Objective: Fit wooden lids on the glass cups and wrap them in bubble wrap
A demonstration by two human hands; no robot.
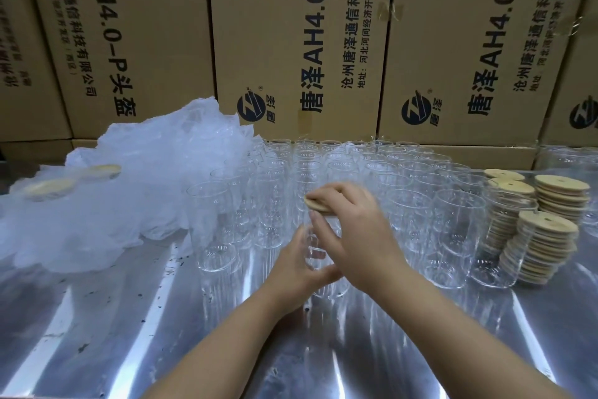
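A clear glass cup [318, 256] stands at the front of the cluster on the metal table. My left hand [299, 269] grips its lower body from the left. My right hand [351, 230] holds a round wooden lid [315, 204] on top of the cup's rim, fingers curled over the lid and thumb down the glass. A heap of bubble wrap [129, 185] lies at the left, with two lidded cups [77, 178] wrapped inside it.
Several rows of empty glass cups [356, 169] fill the middle of the shiny metal table [129, 334]. Stacks of wooden lids [547, 230] stand at the right. Large cardboard boxes [301, 43] form a wall behind.
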